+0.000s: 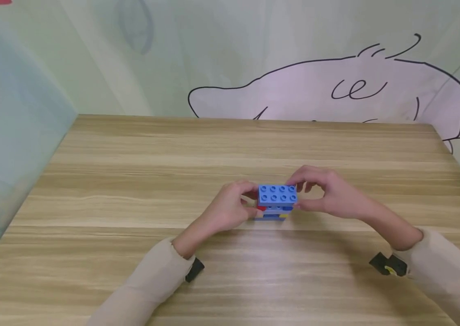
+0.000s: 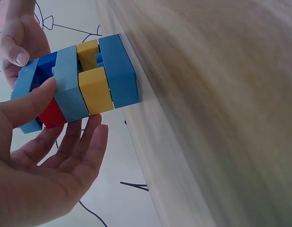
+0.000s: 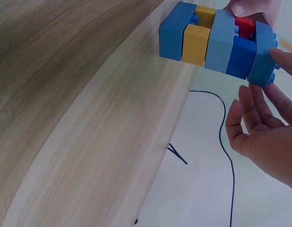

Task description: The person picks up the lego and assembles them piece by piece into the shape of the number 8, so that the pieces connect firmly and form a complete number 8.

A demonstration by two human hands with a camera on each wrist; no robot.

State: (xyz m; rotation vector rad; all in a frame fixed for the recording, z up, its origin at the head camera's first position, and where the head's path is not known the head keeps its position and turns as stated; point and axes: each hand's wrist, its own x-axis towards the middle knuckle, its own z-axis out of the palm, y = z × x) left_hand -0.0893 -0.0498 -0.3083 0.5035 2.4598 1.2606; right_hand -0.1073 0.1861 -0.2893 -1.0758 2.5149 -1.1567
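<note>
A stack of building blocks stands upright on the table between both hands. Its top is a blue block (image 1: 277, 194) with two rows of studs. Beneath that sit a red block (image 2: 53, 113) and a dark blue block (image 3: 241, 56), side by side. Lower come a light blue block (image 2: 70, 85), two yellow blocks (image 3: 196, 45) with a gap between them, and a blue base block (image 2: 118, 71). The left hand (image 1: 227, 208) pinches the stack at the red block, thumb in front. From the right, the right hand (image 1: 331, 192) holds the top blue block between thumb and fingers.
The wood-grain table (image 1: 140, 181) stretches out around the stack on all sides. Behind its far edge is a pale wall (image 1: 230, 45) with a line drawing. Dark wrist devices (image 1: 388, 264) sit at both sleeve cuffs.
</note>
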